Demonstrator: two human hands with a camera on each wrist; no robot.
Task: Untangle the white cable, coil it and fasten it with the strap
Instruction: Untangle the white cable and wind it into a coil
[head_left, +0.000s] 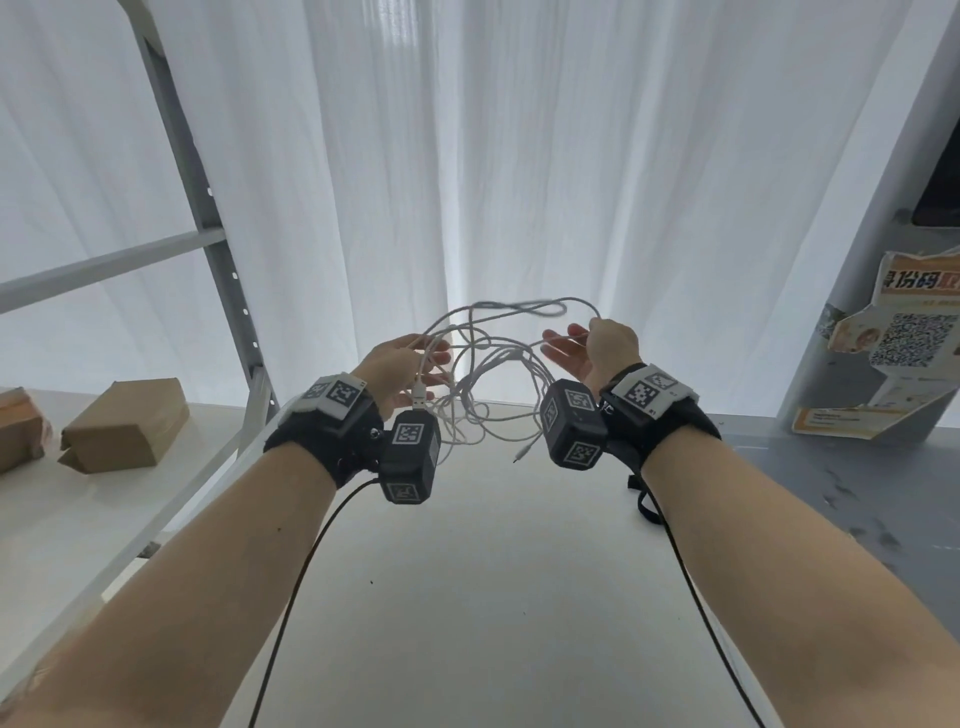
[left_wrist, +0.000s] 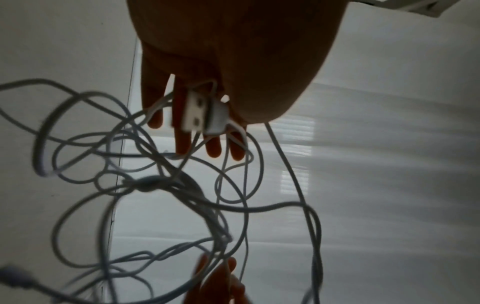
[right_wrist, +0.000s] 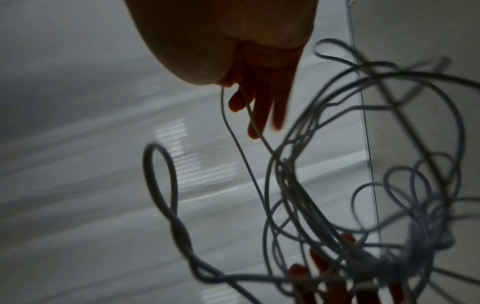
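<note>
A tangled white cable (head_left: 519, 305) hangs in loose loops between my two raised hands, above the white table (head_left: 493, 571). My left hand (head_left: 410, 364) holds several strands against its spread fingers, and the USB plug (head_left: 420, 401) dangles just below it. The left wrist view shows that plug (left_wrist: 194, 111) against the fingers (left_wrist: 184, 144), with cable loops (left_wrist: 249, 209) beyond. My right hand (head_left: 587, 348) pinches one strand between thumb and forefinger, its other fingers straight (right_wrist: 278, 115). The small plug (head_left: 522, 454) hangs free over the table. Blurred loops (right_wrist: 182, 234) fill the right wrist view. I see no strap.
Two cardboard boxes (head_left: 124, 426) lie on a white shelf at the left, behind a grey metal rack frame (head_left: 218, 270). A white curtain (head_left: 467, 156) hangs behind the table. A grey pillar with torn posters (head_left: 904, 332) stands at the right.
</note>
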